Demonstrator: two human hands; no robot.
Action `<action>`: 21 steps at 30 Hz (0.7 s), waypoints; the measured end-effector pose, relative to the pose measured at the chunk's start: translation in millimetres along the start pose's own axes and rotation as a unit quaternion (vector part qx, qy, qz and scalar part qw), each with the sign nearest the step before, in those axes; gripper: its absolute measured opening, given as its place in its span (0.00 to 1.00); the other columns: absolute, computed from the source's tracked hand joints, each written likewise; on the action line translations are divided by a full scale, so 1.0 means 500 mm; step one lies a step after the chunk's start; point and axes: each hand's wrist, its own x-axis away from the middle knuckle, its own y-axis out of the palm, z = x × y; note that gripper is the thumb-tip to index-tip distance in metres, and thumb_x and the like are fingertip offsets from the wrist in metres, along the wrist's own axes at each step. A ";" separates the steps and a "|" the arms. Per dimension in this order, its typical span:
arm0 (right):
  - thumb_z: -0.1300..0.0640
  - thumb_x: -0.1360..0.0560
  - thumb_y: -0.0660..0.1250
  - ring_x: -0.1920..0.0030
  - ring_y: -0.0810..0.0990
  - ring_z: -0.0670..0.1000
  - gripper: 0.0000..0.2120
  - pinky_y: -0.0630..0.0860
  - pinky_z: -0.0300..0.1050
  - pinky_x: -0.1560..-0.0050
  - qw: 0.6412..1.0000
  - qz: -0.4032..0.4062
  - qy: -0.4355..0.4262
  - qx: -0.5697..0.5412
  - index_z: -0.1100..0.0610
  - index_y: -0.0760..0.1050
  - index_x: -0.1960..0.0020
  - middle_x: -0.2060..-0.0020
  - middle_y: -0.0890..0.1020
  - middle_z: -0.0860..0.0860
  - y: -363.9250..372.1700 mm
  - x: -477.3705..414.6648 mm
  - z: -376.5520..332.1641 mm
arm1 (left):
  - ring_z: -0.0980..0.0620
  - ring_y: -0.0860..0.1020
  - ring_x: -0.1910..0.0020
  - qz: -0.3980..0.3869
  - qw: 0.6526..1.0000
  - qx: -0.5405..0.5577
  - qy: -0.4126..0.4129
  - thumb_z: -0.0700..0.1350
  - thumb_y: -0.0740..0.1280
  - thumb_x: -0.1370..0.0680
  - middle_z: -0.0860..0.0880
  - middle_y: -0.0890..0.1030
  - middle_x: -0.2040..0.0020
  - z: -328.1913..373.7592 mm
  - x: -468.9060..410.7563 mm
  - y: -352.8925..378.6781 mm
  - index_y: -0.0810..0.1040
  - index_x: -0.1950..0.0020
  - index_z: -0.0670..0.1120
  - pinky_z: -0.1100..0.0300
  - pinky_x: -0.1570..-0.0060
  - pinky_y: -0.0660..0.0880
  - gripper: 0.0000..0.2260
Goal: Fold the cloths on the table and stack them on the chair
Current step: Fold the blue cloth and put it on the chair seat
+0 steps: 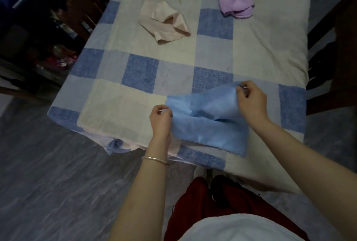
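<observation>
While hands (161, 119) (251, 101) pinch blue cloth (208, 124) — hem near table (202, 156) edge.

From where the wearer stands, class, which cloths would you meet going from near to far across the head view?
First the light-blue scalloped-edge cloth, held by the left hand and the right hand → crumpled pale-pink cloth → crumpled lilac cloth.

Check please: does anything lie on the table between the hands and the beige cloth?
Nothing visible does. The left hand and right hand pinch the blue cloth; only bare checked tablecloth separates it from the beige cloth.
</observation>
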 end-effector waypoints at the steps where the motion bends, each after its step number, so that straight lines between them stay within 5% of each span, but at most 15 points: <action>1: 0.58 0.21 0.59 0.45 0.77 0.58 0.14 0.64 0.35 0.56 1.000 0.015 0.004 -0.007 0.62 0.74 0.39 0.48 0.81 0.61 -0.002 -0.004 -0.004 | 0.57 0.66 0.68 0.002 1.000 0.001 0.009 0.29 0.60 0.30 0.51 0.70 0.67 0.005 -0.002 -0.003 0.70 0.64 0.48 0.75 0.77 0.62 0.13; 5: 0.59 0.21 0.58 0.57 0.73 0.51 0.12 0.61 0.33 0.61 0.996 0.074 0.002 -0.041 0.63 0.74 0.43 0.60 0.77 0.56 -0.015 -0.018 -0.020 | 0.57 0.68 0.67 0.003 1.000 0.008 0.023 0.29 0.57 0.28 0.51 0.71 0.66 0.022 -0.005 -0.005 0.72 0.61 0.46 0.77 0.78 0.63 0.12; 9: 0.58 0.21 0.59 0.66 0.70 0.47 0.11 0.63 0.32 0.67 0.996 0.064 0.005 -0.054 0.61 0.75 0.44 0.70 0.71 0.45 -0.011 -0.028 -0.024 | 0.57 0.69 0.65 -0.024 0.999 -0.015 -0.020 0.30 0.58 0.27 0.49 0.73 0.58 0.024 0.000 0.007 0.67 0.36 0.44 0.68 0.71 0.68 0.21; 12: 0.58 0.22 0.60 0.69 0.69 0.43 0.10 0.65 0.26 0.69 0.998 0.034 0.002 -0.049 0.61 0.75 0.45 0.71 0.71 0.44 -0.002 -0.027 -0.019 | 0.55 0.70 0.63 -0.054 0.995 -0.053 -0.070 0.31 0.58 0.27 0.44 0.72 0.48 0.012 -0.006 0.014 0.63 0.29 0.41 0.63 0.66 0.67 0.25; 16: 0.58 0.22 0.61 0.66 0.71 0.47 0.10 0.65 0.23 0.69 0.999 0.013 0.010 -0.039 0.61 0.75 0.45 0.71 0.71 0.44 0.013 -0.018 -0.012 | 0.47 0.74 0.52 -0.099 0.985 -0.083 -0.117 0.39 0.63 0.25 0.44 0.76 0.47 -0.001 -0.013 0.021 0.73 0.38 0.41 0.57 0.55 0.71 0.15; 21: 0.56 0.23 0.63 0.65 0.72 0.48 0.10 0.65 0.23 0.69 0.999 -0.019 0.013 -0.028 0.62 0.75 0.47 0.68 0.74 0.48 0.029 -0.008 -0.013 | 0.50 0.72 0.60 -0.141 0.979 -0.104 -0.109 0.45 0.69 0.27 0.47 0.75 0.61 -0.016 -0.016 0.029 0.75 0.61 0.45 0.59 0.66 0.66 0.06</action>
